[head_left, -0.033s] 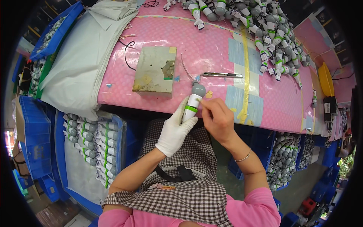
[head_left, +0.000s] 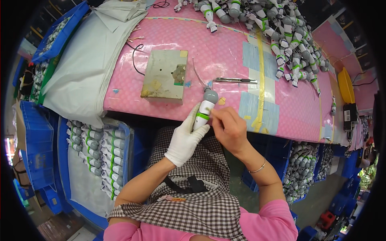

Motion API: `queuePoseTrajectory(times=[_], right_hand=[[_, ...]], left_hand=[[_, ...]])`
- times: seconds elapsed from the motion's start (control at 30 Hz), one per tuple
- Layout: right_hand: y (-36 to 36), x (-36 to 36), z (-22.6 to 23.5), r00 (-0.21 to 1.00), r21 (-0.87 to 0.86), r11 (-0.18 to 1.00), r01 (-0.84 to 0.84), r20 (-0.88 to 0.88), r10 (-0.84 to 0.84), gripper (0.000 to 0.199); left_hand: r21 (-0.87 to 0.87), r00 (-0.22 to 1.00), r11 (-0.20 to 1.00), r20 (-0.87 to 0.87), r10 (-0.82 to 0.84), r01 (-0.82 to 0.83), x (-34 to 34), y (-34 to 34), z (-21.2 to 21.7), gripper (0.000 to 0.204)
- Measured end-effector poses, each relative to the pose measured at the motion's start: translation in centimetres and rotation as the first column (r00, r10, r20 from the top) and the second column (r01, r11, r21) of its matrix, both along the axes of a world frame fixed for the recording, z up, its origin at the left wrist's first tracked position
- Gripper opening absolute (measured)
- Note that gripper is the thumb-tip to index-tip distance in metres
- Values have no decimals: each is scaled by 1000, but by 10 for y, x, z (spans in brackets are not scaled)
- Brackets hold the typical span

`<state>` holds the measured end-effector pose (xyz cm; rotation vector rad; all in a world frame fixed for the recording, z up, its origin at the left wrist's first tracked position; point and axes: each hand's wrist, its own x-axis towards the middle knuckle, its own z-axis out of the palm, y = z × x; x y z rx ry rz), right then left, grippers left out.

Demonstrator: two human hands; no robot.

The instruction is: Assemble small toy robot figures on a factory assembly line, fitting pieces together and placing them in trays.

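Note:
In my gloved left hand (head_left: 184, 140) is a toy-like arm piece (head_left: 207, 108), white with a grey ball end and a green band. Its ball end points away from me, and a thin wire (head_left: 197, 72) runs from it over the table. My bare right hand (head_left: 230, 127) is closed in a pinch at the right side of the white section. Whatever is between those fingertips is too small to make out; a small dark mark shows beside them on the white part.
A worn metal box (head_left: 165, 76) with a black cable sits on the pink table (head_left: 217, 44). Right of it lies a craft knife (head_left: 236, 80). Similar arm pieces (head_left: 295, 44) are heaped at the far right; rows fill a blue bin (head_left: 128, 160) at my left. White cloth (head_left: 86, 60) covers the table's left.
My right hand has shifted slightly left and down along the white section. The arm piece has tilted a little in my left hand.

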<state>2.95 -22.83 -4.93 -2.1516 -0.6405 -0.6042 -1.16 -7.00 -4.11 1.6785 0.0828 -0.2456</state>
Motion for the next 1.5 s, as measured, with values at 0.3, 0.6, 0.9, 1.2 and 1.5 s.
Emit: queuePoseTrajectory(times=[0.3, 0.6, 0.9, 1.2, 1.5], right_hand=[[1, 0, -7, 996, 61, 995, -82, 51, 79, 19], [-2, 5, -6, 996, 31, 999, 12, 86, -14, 18], [-4, 0, 7, 988, -83, 990, -116, 88, 123, 20], [-1, 0, 10, 998, -99, 995, -9, 60, 15, 17], [-3, -3, 18, 994, -125, 986, -112, -5, 112, 18]], left_hand=[[-151, 998, 989, -67, -18, 8, 2, 2, -5, 63], [112, 998, 992, -36, -56, 60, 0, 2, 13, 63], [710, 976, 704, 146, -161, 10, -3, -2, 28, 61], [729, 978, 684, 121, -171, 29, -3, -1, 29, 62], [788, 963, 616, 150, -222, 19, -4, 1, 28, 64]])
